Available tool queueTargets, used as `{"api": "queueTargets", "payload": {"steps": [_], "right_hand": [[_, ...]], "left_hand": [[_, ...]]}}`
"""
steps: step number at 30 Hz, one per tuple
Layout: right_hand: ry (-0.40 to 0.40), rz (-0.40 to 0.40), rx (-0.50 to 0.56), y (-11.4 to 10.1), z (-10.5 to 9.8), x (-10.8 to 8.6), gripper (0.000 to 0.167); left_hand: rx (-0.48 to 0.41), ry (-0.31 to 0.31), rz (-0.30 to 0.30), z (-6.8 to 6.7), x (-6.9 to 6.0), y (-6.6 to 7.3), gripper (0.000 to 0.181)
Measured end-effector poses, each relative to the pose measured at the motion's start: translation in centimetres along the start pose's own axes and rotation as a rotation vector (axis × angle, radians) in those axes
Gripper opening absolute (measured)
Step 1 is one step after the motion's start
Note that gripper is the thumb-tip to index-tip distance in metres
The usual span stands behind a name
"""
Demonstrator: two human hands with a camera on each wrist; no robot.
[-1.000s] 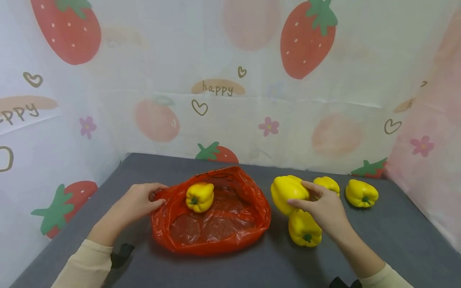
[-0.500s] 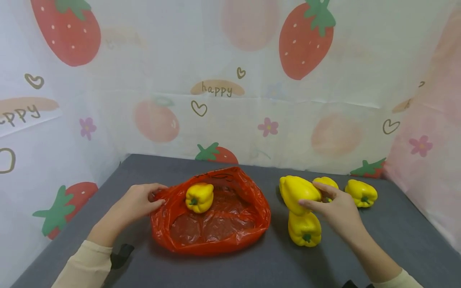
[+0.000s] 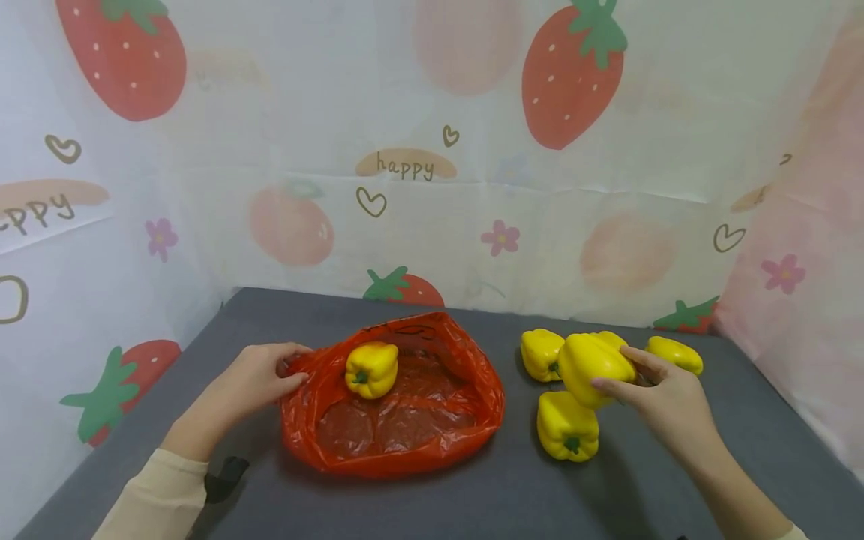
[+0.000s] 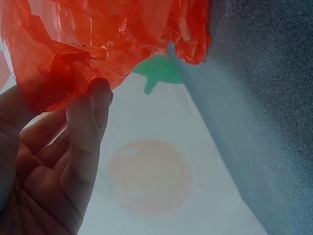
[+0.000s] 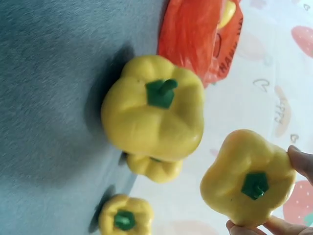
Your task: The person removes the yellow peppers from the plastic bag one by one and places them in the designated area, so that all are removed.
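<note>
A red plastic bag (image 3: 405,461) stands with its mouth wide, one yellow bell pepper (image 3: 371,370) inside at the back left. At the bag's left rim my left hand (image 3: 253,386) pinches the plastic between thumb and fingers, and the left wrist view shows the crumpled edge (image 4: 54,83) in that grip. My right hand (image 3: 675,397) holds another yellow bell pepper (image 3: 594,367) above the table, thumb and fingertips on its sides. In the right wrist view this held pepper (image 5: 249,178) turns its green stem to the camera.
Near the held pepper several more yellow peppers lie on the grey table (image 3: 432,510): a front one (image 3: 568,426), a back-left one (image 3: 541,354) and a far-right one (image 3: 675,354). Another is mostly hidden behind the held pepper. A printed strawberry curtain (image 3: 418,232) closes off the back and sides.
My right hand has moved rightward with the pepper, uncovering the back-left pepper and now partly covering the ones behind. My left hand and the bag have hardly moved.
</note>
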State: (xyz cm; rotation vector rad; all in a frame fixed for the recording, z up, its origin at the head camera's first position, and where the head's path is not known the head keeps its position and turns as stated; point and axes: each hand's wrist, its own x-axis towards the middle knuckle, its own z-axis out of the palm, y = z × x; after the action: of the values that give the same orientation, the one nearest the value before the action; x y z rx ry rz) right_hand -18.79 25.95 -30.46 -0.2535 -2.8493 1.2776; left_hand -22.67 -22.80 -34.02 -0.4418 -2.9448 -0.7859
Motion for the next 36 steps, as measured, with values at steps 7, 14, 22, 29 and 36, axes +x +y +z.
{"api": "queueTargets", "payload": {"steps": [7, 14, 22, 29, 36], "right_hand": [[0.036, 0.021, -0.042, 1.4, -0.8, -0.3, 0.1], [0.05, 0.044, -0.088, 2.7, -1.9, -0.5, 0.099], [0.036, 0.101, -0.112, 4.0, -2.7, -0.4, 0.102], [0.036, 0.113, -0.124, 4.8, -3.1, -0.5, 0.103], [0.034, 0.13, -0.155, 5.9, -2.9, -0.1, 0.103]], "left_hand": [[-0.003, -0.019, -0.025, -0.1, 0.2, 0.0, 0.038], [0.0, -0.035, -0.028, -0.2, 0.4, 0.0, 0.038], [0.006, -0.043, -0.027, -0.2, 0.5, -0.1, 0.039], [-0.006, -0.051, -0.038, -0.2, 0.5, -0.2, 0.04], [0.012, -0.045, -0.022, -0.4, 0.6, -0.1, 0.04]]}}
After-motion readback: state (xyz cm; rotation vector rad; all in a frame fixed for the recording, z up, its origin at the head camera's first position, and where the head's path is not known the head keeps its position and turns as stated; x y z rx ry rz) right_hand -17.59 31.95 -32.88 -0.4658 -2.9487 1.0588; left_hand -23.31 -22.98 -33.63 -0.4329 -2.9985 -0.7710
